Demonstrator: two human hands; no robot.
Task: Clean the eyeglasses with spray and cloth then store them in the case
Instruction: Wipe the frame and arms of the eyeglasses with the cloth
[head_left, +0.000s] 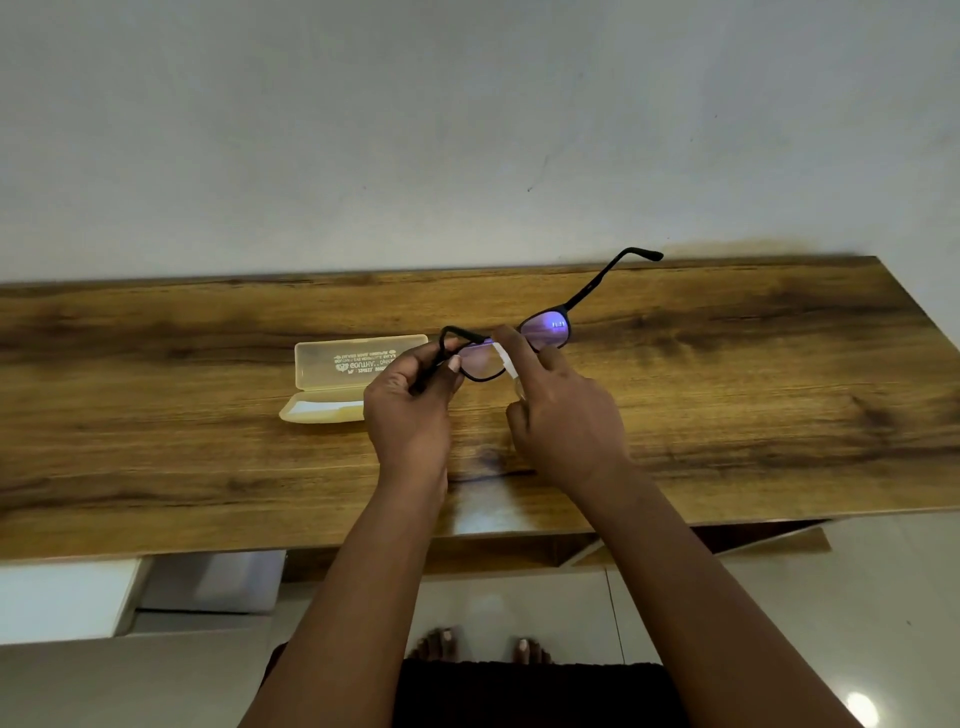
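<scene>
Black-framed eyeglasses (545, 331) with purple-tinted lenses are held above the wooden table, one temple arm sticking up and to the right. My left hand (410, 410) grips the frame at its left end, fingers curled round the folded temple. My right hand (566, 415) holds a small clear spray bottle (506, 364) with a white top, and its index finger lies over the top. The bottle sits close to the left lens. An open pale yellow case (358, 364) lies on the table just left of my left hand, with something white inside its base.
The wooden table (727, 395) stands against a plain grey wall (467, 130). White boxes (208, 587) sit under its left side. My bare feet (483, 647) show on the tiled floor below the front edge.
</scene>
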